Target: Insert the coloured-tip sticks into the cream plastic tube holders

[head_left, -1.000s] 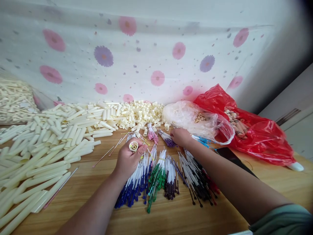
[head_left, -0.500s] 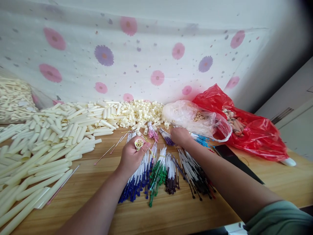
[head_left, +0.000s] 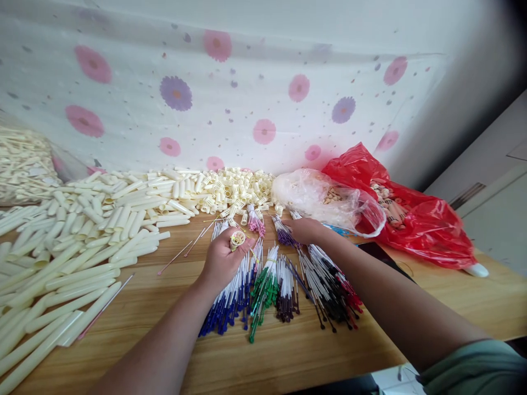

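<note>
My left hand (head_left: 222, 260) is closed around a cream slotted plastic pen piece (head_left: 237, 239), its round open end facing me with small coloured bits inside. Just in front of my right hand (head_left: 305, 230) lies a bundle of purple-tipped refills (head_left: 284, 235); my fingers are together at its right edge, and their tips are hidden. Nearer me, thin white refills fan out in groups: blue-tipped (head_left: 224, 312), green-tipped (head_left: 265, 291), dark brown-tipped (head_left: 287, 302), black-tipped (head_left: 325, 291) and red-tipped (head_left: 349, 296). A pink-tipped bundle (head_left: 256, 224) lies between my hands, farther back.
Cream pen barrels (head_left: 94, 236) pile across the left, with slotted cream pieces (head_left: 242, 189) along the back. A clear plastic bag (head_left: 304, 189) and a red bag (head_left: 432, 233) of small parts lie at the right. A dark flat object (head_left: 381, 257) lies beneath my right forearm.
My right hand has shifted slightly nearer to me, its fingers reaching out at the purple-tipped bundle. The left hand still holds the slotted piece, almost unmoved. The view has shifted slightly.
</note>
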The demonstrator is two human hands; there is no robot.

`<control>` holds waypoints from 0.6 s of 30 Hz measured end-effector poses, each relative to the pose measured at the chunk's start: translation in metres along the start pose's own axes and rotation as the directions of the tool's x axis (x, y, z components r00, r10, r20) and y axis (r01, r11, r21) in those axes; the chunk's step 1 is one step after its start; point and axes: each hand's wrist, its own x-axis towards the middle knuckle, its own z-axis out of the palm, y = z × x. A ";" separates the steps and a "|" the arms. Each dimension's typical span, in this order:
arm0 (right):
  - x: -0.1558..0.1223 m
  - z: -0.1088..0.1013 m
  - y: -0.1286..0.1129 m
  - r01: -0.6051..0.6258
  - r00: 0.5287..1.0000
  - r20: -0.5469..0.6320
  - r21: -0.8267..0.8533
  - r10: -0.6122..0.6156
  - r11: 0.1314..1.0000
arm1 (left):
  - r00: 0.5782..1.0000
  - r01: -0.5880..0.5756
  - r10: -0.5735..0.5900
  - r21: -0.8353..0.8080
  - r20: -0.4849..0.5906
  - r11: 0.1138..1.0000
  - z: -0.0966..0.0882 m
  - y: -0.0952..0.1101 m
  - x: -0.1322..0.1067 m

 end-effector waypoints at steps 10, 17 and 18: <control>-0.066 -0.036 -0.005 0.191 0.982 -0.119 0.672 -0.150 0.715 | 0.994 -0.099 0.099 0.020 0.041 0.995 0.000 0.003 0.001; -0.066 0.003 -0.051 0.490 0.846 -0.378 0.830 -0.377 0.266 | 0.890 0.056 -0.065 0.034 0.451 0.998 0.003 0.002 -0.006; -0.065 0.008 -0.055 0.516 0.842 -0.442 0.826 -0.308 0.227 | 0.884 0.084 -0.080 0.012 0.460 0.996 0.004 0.002 -0.007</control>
